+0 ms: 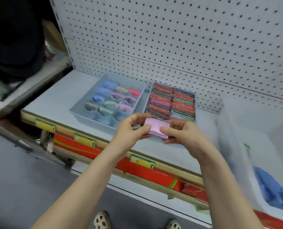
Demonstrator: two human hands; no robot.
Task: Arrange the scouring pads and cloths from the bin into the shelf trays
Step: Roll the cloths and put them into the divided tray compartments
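Note:
A folded pink cloth (156, 128) is held between both hands above the shelf's front edge. My left hand (131, 129) pinches its left end, and my right hand (181, 132) pinches its right end. Behind them a grey divided tray (81, 104) holds several rolled cloths in blue, green, pink and red. To its right a second tray (195, 96) is packed with glittery red, pink and green scouring pads (170, 103). A clear plastic bin (269, 162) at the right holds blue cloths (273, 190).
The trays stand on a pale shelf (54, 98) backed by white pegboard (170, 38). Yellow price tags (142, 161) line the shelf's front rail, with red packages (137, 171) on the shelf below. My shoes show on the grey floor (13, 179).

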